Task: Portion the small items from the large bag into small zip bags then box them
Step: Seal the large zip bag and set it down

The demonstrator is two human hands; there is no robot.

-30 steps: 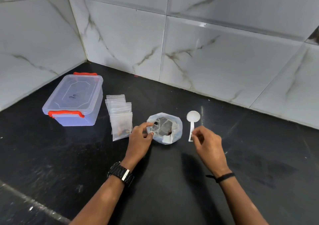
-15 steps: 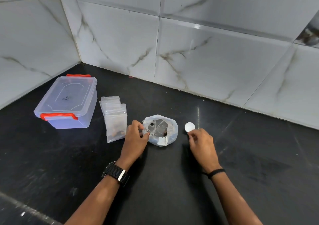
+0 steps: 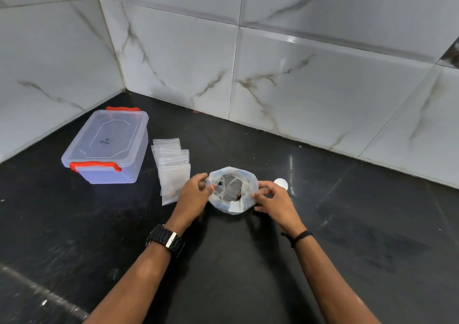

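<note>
Both hands pinch the big bag's (image 3: 232,190) rim, left hand (image 3: 192,194) at nine o'clock, right hand (image 3: 272,199) at three. I think this keeps its mouth open for scooping.

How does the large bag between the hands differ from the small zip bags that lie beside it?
The large bag stands with its mouth open and rolled down; the small zip bags lie flat in an overlapping pile. The large bag is gripped at its rim by the left hand and the right hand; the small zip bags are not held. The large bag looks cloudy and bulky, the small zip bags thin and clearer. Both are plastic, on the black counter.
</note>
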